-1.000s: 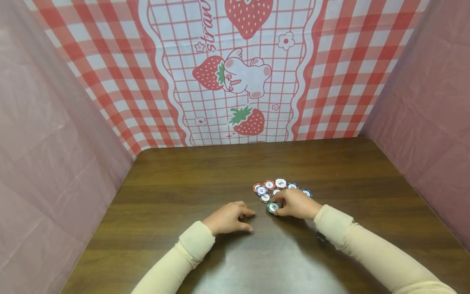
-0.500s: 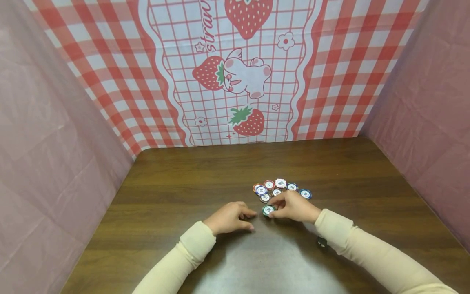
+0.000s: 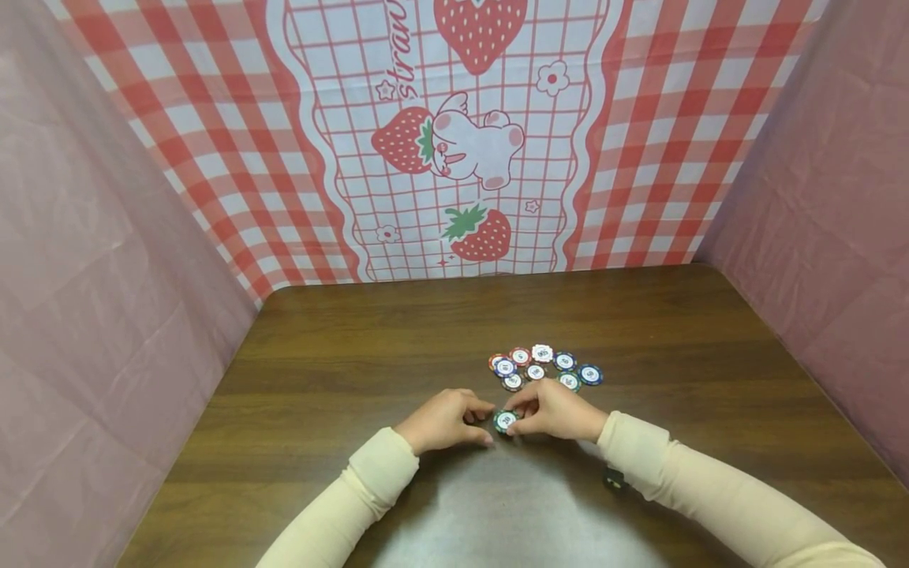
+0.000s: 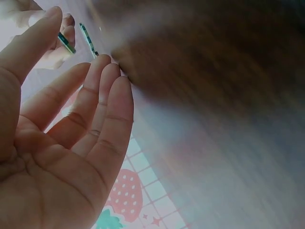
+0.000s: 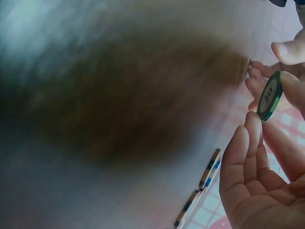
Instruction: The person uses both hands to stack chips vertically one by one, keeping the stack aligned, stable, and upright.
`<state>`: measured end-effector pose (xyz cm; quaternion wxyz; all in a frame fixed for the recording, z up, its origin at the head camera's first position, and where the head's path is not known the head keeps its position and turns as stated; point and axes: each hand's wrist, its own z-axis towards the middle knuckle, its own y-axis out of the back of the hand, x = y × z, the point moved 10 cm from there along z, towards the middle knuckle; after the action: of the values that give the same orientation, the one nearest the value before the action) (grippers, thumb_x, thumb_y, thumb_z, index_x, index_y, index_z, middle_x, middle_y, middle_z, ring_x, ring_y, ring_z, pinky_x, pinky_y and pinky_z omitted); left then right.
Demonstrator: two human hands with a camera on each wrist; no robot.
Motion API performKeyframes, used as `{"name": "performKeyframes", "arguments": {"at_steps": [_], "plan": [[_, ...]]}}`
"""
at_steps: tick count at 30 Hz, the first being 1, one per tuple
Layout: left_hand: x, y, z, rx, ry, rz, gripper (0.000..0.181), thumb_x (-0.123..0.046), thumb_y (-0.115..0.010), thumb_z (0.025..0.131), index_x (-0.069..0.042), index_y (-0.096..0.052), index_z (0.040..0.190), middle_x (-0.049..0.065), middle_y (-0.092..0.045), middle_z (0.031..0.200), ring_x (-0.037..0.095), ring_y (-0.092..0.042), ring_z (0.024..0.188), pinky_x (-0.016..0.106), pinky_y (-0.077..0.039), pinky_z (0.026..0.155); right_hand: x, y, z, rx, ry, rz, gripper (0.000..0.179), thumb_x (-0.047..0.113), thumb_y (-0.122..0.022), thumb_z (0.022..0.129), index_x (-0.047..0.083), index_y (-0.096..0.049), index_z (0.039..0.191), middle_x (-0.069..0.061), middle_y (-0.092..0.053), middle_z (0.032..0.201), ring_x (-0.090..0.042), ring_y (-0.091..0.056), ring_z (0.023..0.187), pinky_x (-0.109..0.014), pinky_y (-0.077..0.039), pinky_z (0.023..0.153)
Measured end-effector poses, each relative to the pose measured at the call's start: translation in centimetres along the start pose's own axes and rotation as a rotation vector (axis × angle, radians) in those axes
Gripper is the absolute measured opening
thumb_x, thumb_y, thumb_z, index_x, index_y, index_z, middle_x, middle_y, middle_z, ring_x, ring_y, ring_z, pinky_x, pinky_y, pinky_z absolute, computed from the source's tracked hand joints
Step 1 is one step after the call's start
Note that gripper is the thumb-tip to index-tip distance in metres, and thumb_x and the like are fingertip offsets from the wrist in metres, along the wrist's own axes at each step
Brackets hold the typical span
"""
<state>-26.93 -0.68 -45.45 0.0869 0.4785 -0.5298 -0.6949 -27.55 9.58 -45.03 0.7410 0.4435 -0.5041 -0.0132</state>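
My right hand pinches a green poker chip at its edge between thumb and fingers. In the right wrist view the chip is tilted and its face reads 20. Close by on the left, my left hand has relaxed fingers and holds nothing; its thumb and fingertips point at the chip, a small gap away. Just behind the right hand lies another green chip, partly covered by the hand. Several chips, such as a brown one and a red one, lie flat in a loose cluster beyond.
The chips rest on a brown wooden table. Behind it hangs a red checked strawberry cloth, with pink cloth at the sides. A small black object shows beneath the right sleeve.
My right hand has drawn the green chip leftward and nearer to me, beside the left hand. Another green chip has come into view behind it. The left hand has barely moved.
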Motion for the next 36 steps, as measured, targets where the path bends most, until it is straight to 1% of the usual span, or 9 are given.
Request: {"name": "performKeyframes", "arguments": {"at_steps": [7, 12, 16, 20, 25, 30, 36], "plan": [[0.2, -0.2, 0.1, 0.008, 0.012, -0.004, 0.045, -0.026, -0.082, 0.078, -0.009, -0.071, 0.118, 0.003, -0.071, 0.097, 0.010, -0.064, 0.086, 0.018, -0.049, 0.077, 0.5, -0.9, 0.3, 0.001, 0.033, -0.034, 0.018, 0.018, -0.082, 0.077, 0.010, -0.076, 0.091, 0.005, -0.067, 0.076, 0.004, -0.056, 0.066, -0.019, -0.050, 0.061], [0.0, -0.2, 0.2, 0.009, -0.001, 0.001, 0.038, -0.026, -0.082, 0.078, -0.013, -0.073, 0.113, 0.000, -0.072, 0.095, 0.008, -0.063, 0.084, 0.017, -0.048, 0.076, 0.9, -1.2, 0.5, -0.003, 0.034, -0.077, 0.018, 0.019, -0.082, 0.075, 0.012, -0.077, 0.091, 0.007, -0.066, 0.076, 0.004, -0.055, 0.068, -0.018, -0.049, 0.061], [-0.3, -0.1, 0.1, 0.004, -0.027, 0.011, 0.031, -0.026, -0.082, 0.078, -0.015, -0.076, 0.107, -0.001, -0.071, 0.091, 0.009, -0.062, 0.082, 0.016, -0.047, 0.073, 1.0, -1.3, 0.7, -0.006, 0.021, -0.122, 0.018, 0.023, -0.083, 0.074, 0.016, -0.078, 0.090, 0.012, -0.064, 0.075, 0.005, -0.053, 0.068, -0.017, -0.047, 0.061], [-0.4, -0.1, 0.1, 0.004, -0.026, 0.018, 0.028, -0.026, -0.082, 0.078, -0.015, -0.077, 0.103, -0.001, -0.070, 0.088, 0.008, -0.061, 0.080, 0.015, -0.046, 0.072, 1.0, -1.7, 0.9, 0.000, 0.023, -0.144, 0.018, 0.024, -0.083, 0.073, 0.017, -0.078, 0.089, 0.013, -0.063, 0.073, 0.005, -0.052, 0.067, -0.017, -0.045, 0.061], [-0.3, -0.2, 0.2, 0.006, -0.020, 0.034, 0.027, -0.025, -0.083, 0.076, -0.015, -0.077, 0.100, -0.001, -0.068, 0.085, 0.007, -0.059, 0.078, 0.015, -0.045, 0.070, 1.1, -2.1, 1.1, 0.012, 0.036, -0.152, 0.019, 0.022, -0.083, 0.072, 0.016, -0.078, 0.089, 0.012, -0.061, 0.072, 0.006, -0.049, 0.065, -0.016, -0.044, 0.060], [-0.4, -0.2, 0.1, 0.005, -0.018, 0.037, 0.026, -0.023, -0.084, 0.075, -0.012, -0.077, 0.098, 0.000, -0.067, 0.083, 0.010, -0.059, 0.078, 0.016, -0.045, 0.070, 1.3, -2.4, 1.3, 0.022, 0.041, -0.186, 0.020, 0.021, -0.084, 0.071, 0.014, -0.078, 0.088, 0.010, -0.061, 0.071, 0.006, -0.048, 0.064, -0.016, -0.043, 0.060], [-0.3, -0.3, 0.2, 0.003, -0.013, 0.060, 0.028, -0.024, -0.085, 0.074, -0.011, -0.077, 0.098, 0.000, -0.067, 0.084, 0.008, -0.058, 0.078, 0.016, -0.045, 0.070, 1.6, -2.5, 1.5, 0.031, 0.017, -0.219, 0.024, 0.022, -0.085, 0.069, 0.012, -0.078, 0.090, 0.006, -0.063, 0.072, 0.005, -0.048, 0.064, -0.016, -0.043, 0.061]]}}
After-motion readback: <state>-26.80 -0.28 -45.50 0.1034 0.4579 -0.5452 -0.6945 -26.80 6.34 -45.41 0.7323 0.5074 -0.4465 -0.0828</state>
